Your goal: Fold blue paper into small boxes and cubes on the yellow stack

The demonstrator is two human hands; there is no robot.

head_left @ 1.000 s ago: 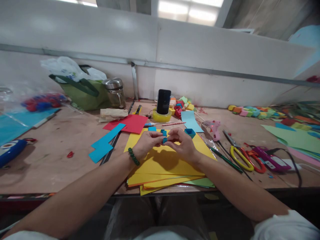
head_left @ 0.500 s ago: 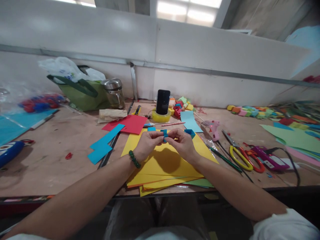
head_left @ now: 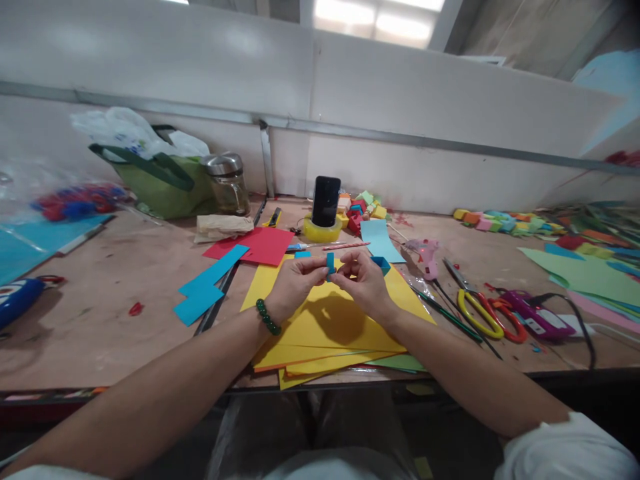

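Note:
A small blue folded paper piece (head_left: 331, 263) is pinched in the fingertips of my left hand (head_left: 295, 283). My right hand (head_left: 367, 283) has its thumb and index finger at the lower edge of that same piece, closed on it. Both hands hover over a stack of yellow paper sheets (head_left: 335, 333), where their shadow falls. Just behind my right hand stands an open blue paper box (head_left: 381, 265). A small flat blue piece (head_left: 302, 255) lies behind my left hand. Fingers partly cover the held piece, so its full shape is hidden.
Blue strips (head_left: 200, 303) and a red sheet (head_left: 265, 245) lie left. A phone (head_left: 326, 201) leans in a tape roll (head_left: 323, 231). To the right are a pink glue gun (head_left: 426, 258), yellow-handled scissors (head_left: 480, 313) and a purple device (head_left: 540, 317). A glass jar (head_left: 230, 187) stands back left.
The blue piece has turned between my fingers and now shows a taller upright face. The right fingers have shifted slightly; the view has tilted a little.

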